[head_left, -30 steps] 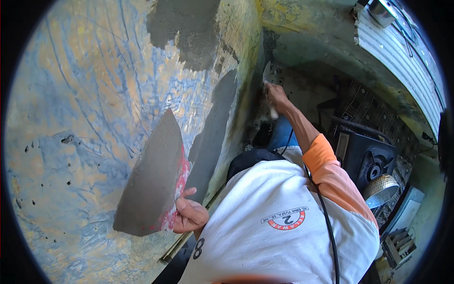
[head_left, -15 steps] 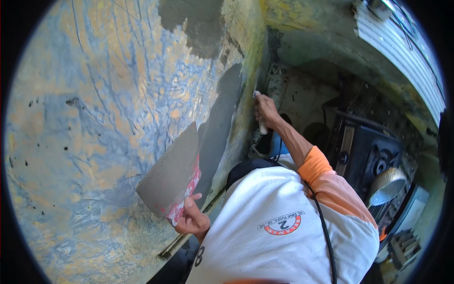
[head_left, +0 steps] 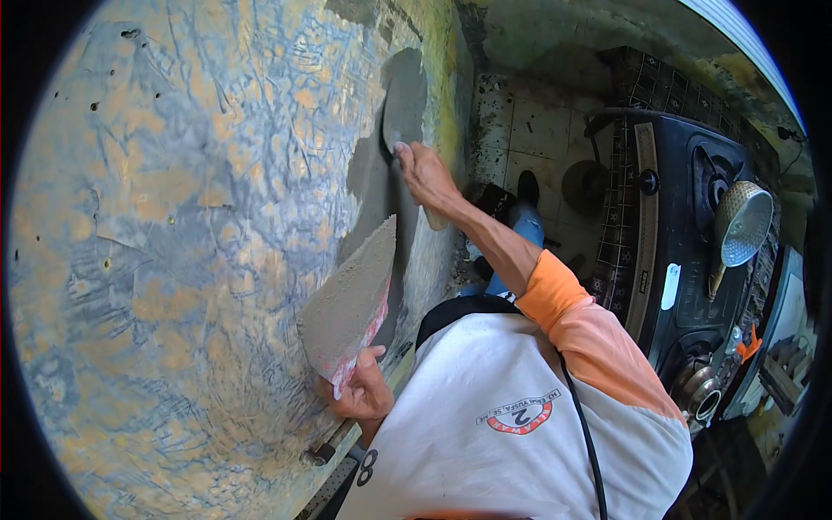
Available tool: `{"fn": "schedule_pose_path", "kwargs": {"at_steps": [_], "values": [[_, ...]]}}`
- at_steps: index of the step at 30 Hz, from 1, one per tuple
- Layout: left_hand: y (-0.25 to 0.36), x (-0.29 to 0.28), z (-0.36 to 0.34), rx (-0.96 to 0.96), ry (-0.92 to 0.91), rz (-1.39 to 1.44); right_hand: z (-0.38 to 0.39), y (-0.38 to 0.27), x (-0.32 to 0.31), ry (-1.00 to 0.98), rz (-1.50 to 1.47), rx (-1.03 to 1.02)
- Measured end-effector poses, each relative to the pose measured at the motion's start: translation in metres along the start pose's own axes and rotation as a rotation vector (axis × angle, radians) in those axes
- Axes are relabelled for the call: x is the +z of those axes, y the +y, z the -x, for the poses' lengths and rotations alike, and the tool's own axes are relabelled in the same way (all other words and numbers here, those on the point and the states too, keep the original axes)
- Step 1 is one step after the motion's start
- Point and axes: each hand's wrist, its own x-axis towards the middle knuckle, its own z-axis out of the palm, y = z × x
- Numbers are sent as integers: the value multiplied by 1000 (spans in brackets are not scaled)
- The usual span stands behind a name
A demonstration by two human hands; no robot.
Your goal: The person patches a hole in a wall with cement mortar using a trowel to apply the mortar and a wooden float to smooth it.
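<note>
My left hand (head_left: 362, 390), low at the left, grips a pointed board (head_left: 345, 293) with a red-and-white edge and grey mortar spread on its face. My right hand (head_left: 422, 182) is above it, closed on a trowel (head_left: 433, 217) with a pale handle; the blade lies against grey plaster (head_left: 400, 91) on the mottled blue and ochre wall (head_left: 173, 221) to my left. The blade is partly hidden by my fingers.
At the right, a black gas stove (head_left: 672, 225) stands on dark patterned tiles, with a dented metal pan (head_left: 744, 221) and a round metal pot (head_left: 693, 390). My foot (head_left: 529, 186) rests on the tiled floor (head_left: 546, 121) below. A pipe (head_left: 325, 452) runs along the wall.
My right hand with the trowel has moved left from the corner onto the plastered wall. The board in my left hand has shifted right. The view has turned, showing more of the stove and floor.
</note>
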Motion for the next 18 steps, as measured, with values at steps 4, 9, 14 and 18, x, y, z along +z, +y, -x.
{"fn": "schedule_pose_path", "kwargs": {"at_steps": [4,9,14,18], "values": [[-3,-12,8,2,-14,-4,54,-48,8,-52,23,-58],[-2,-10,3,0,-13,16,30,-18,-13,52,10,41],[6,1,-2,-94,-30,3,47,-26,8,-11,67,-37],[-3,-6,3,-64,-44,-27,76,-6,5,-77,61,-121]]}}
